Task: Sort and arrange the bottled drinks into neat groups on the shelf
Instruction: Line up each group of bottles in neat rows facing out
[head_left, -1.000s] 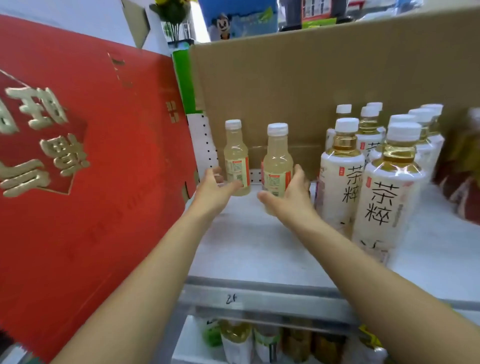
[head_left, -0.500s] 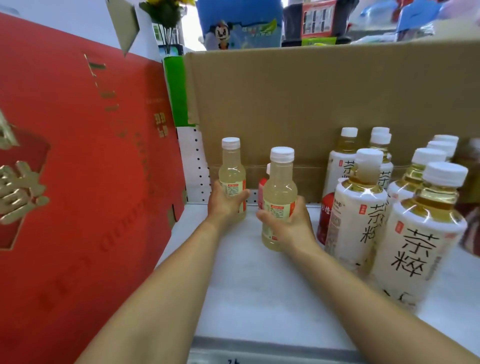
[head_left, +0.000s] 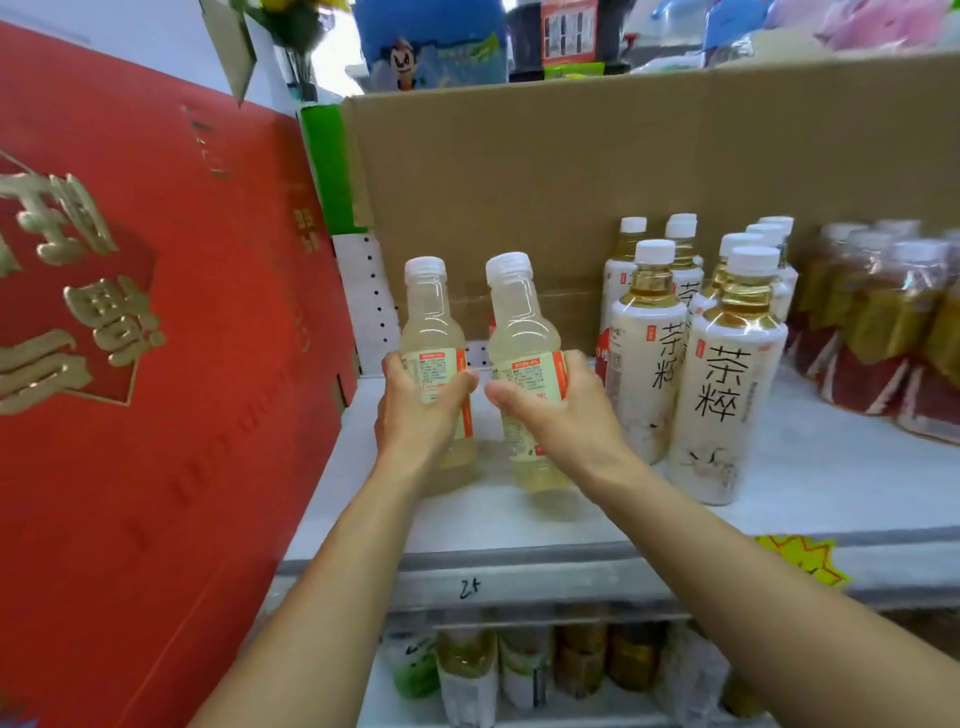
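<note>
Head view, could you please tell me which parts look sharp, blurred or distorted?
In the head view, the tea bottles and pale bottles are sharp; the wrapped pack at the right edge is smeared; the lower-shelf bottles are soft; the red box looks stretched by the wide lens.

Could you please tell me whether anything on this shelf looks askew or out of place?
The right pale bottle, gripped by the right hand, leans with its cap tipped left toward the left pale bottle, which the left hand holds and which leans less. The tea bottles beside them stand straight. Nothing looks spilled or damaged.
</note>
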